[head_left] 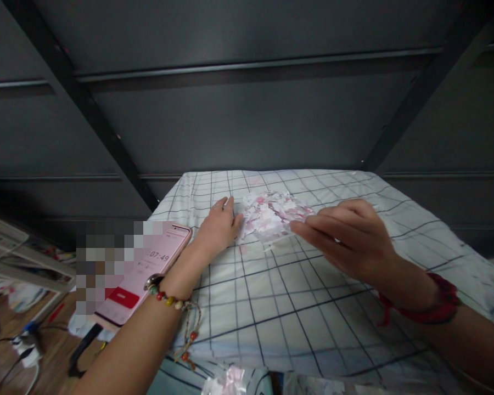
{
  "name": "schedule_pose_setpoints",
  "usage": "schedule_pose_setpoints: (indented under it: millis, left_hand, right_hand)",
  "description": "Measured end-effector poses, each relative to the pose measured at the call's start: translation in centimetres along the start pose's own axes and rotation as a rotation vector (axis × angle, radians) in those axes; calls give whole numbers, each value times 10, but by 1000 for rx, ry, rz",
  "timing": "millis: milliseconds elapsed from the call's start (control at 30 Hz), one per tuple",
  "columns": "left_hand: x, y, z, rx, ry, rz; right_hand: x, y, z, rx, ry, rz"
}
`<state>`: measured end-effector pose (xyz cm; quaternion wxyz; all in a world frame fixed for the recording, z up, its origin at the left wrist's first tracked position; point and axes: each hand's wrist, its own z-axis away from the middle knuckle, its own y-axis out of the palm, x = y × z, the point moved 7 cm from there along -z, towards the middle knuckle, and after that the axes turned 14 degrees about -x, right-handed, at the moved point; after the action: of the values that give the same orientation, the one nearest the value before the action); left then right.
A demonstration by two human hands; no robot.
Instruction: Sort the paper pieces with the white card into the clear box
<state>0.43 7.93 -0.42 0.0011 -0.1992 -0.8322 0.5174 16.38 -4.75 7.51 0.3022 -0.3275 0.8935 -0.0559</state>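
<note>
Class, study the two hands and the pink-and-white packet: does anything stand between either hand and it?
Nothing visible does. The left hand lies at the left edge of the packet, and the right hand's fingertips are at its right edge.

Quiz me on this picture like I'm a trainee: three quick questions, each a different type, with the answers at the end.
1. True or false: the phone lies to the left of the packet.

2. Fill in the blank: the band round the right wrist is ___ in colour.

3. Where is the packet?
A) on the floor
B) between the left hand and the right hand
C) on the phone

Key:
1. True; the phone is over on the left, beside the left forearm.
2. Red.
3. B; it lies on the checked cloth.
</note>
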Motion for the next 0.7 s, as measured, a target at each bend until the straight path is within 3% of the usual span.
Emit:
schedule_pose_setpoints:
  millis: [400, 533, 700]
  left_hand:
    - [1, -1, 1, -19, -8, 22]
    - [0, -1, 1, -11, -4, 18]
    - [0, -1, 1, -7, 0, 12]
  right_hand:
    - [-13, -7, 3, -4, 99, -114]
    - [-25, -6, 7, 44, 128, -19]
    - [-30, -13, 6, 8, 86, 101]
